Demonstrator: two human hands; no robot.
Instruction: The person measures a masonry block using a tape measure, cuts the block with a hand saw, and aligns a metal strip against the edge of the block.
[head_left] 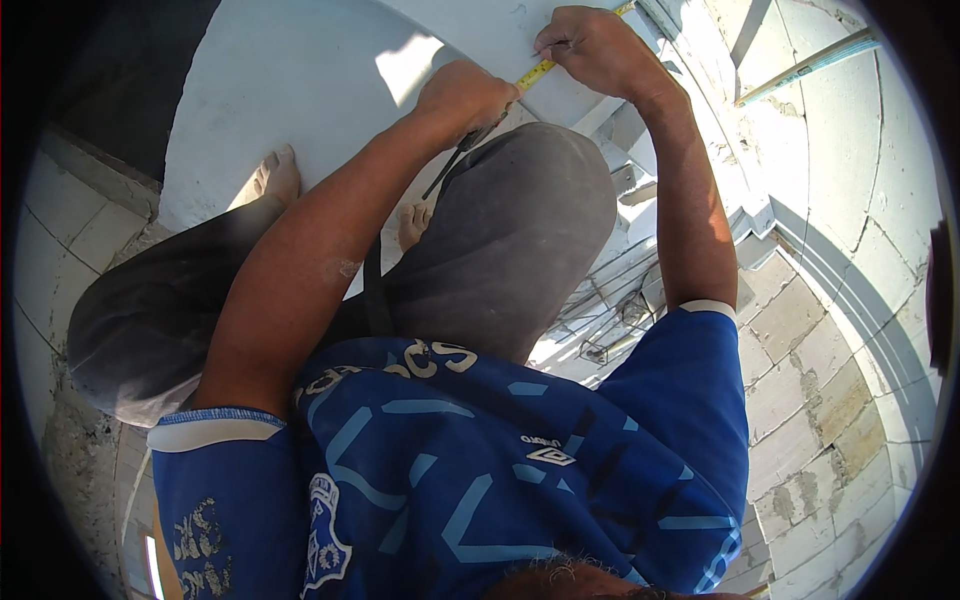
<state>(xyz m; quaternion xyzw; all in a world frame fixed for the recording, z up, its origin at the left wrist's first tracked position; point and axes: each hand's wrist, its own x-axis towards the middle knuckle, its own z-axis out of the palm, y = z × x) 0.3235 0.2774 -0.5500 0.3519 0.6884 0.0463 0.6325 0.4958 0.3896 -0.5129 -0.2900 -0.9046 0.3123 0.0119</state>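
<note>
The left hand [465, 97] is closed in a fist around the lower-left end of the exposed stretch of yellow tape [536, 75]; whatever lies inside the palm is hidden. The right hand [605, 52] has its fingers curled and bunched at the tape's other side, and whether they pinch it or only press on it cannot be told.

Largest of the things about, a pale grey slab [290, 90] spreads to the left of the tape. Grey blocks [800, 330] stand in courses well to the right of the tape and below it in view. The person's bent knee, in a dark grey trouser leg [530, 200], comes up just below the tape. A long thin bar [810, 70] slants well off to its right.

The tape lies between the two hands, its long axis slanting from lower left to upper right and on past the right hand. From the left hand it leads away up and to the right; both hands are at it, neither clearly nearer. Smallest, a slim dark piece [440, 176] juts below the left hand, down and left of the tape, its kind unclear.
</note>
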